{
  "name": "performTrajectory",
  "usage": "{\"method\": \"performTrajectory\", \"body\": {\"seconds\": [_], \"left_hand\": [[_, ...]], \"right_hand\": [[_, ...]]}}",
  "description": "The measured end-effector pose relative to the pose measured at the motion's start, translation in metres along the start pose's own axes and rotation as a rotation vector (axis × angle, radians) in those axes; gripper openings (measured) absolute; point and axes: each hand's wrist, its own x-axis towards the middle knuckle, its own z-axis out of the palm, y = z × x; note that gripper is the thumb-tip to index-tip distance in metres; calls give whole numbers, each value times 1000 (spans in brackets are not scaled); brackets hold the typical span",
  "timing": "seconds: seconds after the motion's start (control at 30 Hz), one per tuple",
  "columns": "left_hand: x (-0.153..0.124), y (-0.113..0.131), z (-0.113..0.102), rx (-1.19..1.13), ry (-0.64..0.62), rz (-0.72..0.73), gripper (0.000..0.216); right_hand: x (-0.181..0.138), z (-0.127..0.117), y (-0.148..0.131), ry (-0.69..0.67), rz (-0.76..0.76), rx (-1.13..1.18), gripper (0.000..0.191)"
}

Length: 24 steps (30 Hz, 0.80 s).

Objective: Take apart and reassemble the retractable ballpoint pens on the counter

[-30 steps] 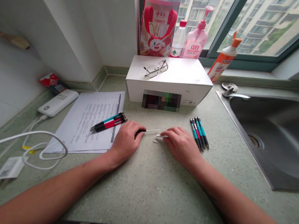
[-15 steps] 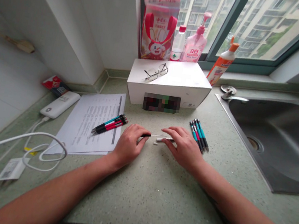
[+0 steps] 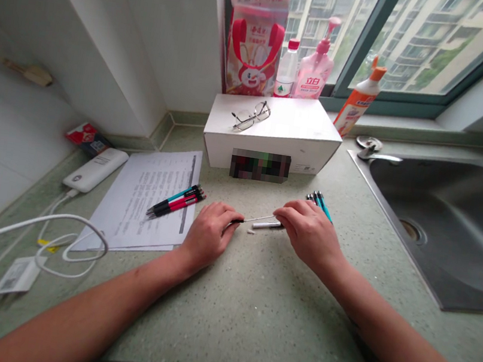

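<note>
My left hand [image 3: 212, 231] is closed around the black front part of a pen [image 3: 238, 221]. From it a thin pale rod, which looks like a pen refill [image 3: 258, 218], runs to the right. The fingertips of my right hand [image 3: 309, 230] pinch the far end of this rod. Below the rod a white-silver pen barrel [image 3: 264, 225] lies on the counter, its right end hidden by my right hand. A small white piece [image 3: 251, 232] rests near the barrel's left end. Behind my right hand are several pens [image 3: 323, 203], partly covered by it.
Several teal, red and black pens [image 3: 177, 200] lie on printed sheets [image 3: 129, 200] at the left. Beside them are a white power bank [image 3: 96, 169], a cable and a charger [image 3: 19, 276]. A white box [image 3: 271, 130] carrying glasses [image 3: 251, 117] stands behind; a sink [image 3: 451, 236] is at the right.
My right hand has shifted slightly right and up, and its fingers have closed on the rod's end. More of the barrel shows now; the pens at the right are more covered.
</note>
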Motion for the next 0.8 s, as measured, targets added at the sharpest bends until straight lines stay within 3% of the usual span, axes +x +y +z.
{"method": "performTrajectory", "body": {"seconds": [0.3,0.57,0.8], "left_hand": [[0,-3,2,135,-81,55,16],[-1,-1,-3,86,-88,335,22],[0,4,-4,14,-49,262,14]], "right_hand": [[1,-6,3,-72,56,105,20],[1,-11,-4,-382,21,189,14],[2,-12,-6,-440,42,147,11]]}}
